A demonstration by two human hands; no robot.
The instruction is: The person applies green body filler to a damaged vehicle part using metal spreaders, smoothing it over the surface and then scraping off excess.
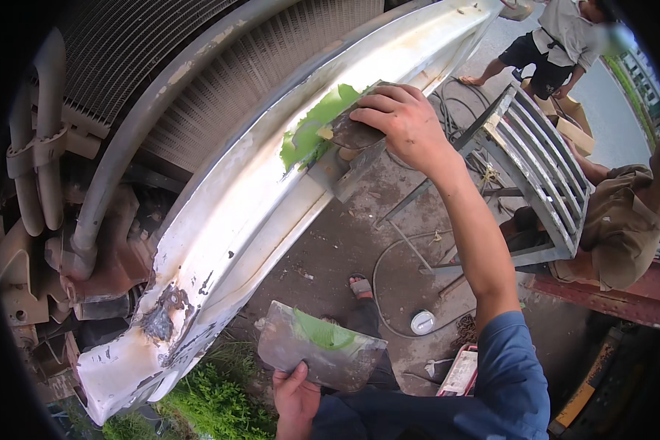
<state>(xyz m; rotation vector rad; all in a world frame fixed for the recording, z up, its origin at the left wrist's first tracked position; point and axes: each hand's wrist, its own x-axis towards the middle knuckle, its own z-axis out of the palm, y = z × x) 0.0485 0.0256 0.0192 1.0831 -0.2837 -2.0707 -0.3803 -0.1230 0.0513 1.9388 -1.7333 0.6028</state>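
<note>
My right hand [409,121] grips a dark, flat putty spreader [354,130], its edge against a patch of green filler [317,126] on a long white vehicle panel [220,205]. The fingers lie over the spreader's upper face, and the thumb is hidden. Lower down, my left hand [297,396] pinches the near edge of a grey, worn metal plate [293,359] with the thumb on top. A smear of green filler [326,331] lies on that plate. At its near left end the white panel has a rusty, chipped spot [165,315].
Behind the panel are a radiator grille [220,92] and thick pipes [117,169]. A slatted metal chair [539,172] stands at right beside a seated person [620,227]; another person [557,51] stands farther off. A hose [378,293] and a round lid [422,323] lie on the ground.
</note>
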